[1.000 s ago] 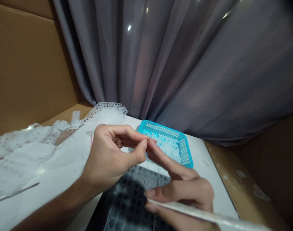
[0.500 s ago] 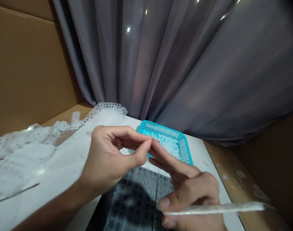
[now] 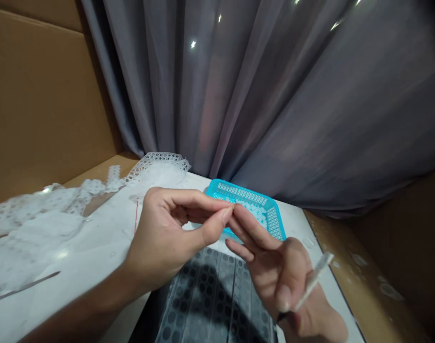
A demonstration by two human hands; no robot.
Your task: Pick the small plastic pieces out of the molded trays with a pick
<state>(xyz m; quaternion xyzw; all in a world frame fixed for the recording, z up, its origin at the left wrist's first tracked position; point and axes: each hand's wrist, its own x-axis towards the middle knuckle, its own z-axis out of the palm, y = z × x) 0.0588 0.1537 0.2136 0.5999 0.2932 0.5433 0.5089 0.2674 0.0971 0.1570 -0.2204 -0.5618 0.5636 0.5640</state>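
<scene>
Touching at fingertips, L hand (image 3: 165, 233) & R hand (image 3: 269, 271) are above dark dotted strips (image 3: 188, 319), nr blue basket (image 3: 279, 221). L thumb + index pinched together, can't tell if on smth; R thumb & fingers clamped on white stick (image 3: 314, 280)

Left hand (image 3: 170, 238) — pinched, touching right hand (image 3: 274, 267) | right hand — holds pale stick (image 3: 314, 278) | blue basket (image 3: 273, 223) beyond

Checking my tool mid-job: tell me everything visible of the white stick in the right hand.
The white stick is thin and whitish, its surface uneven; material unclear. It slants in the right hand, held near its lower end, where a dark tip shows, perhaps its own. Its upper end juts free toward the picture's right.
</scene>
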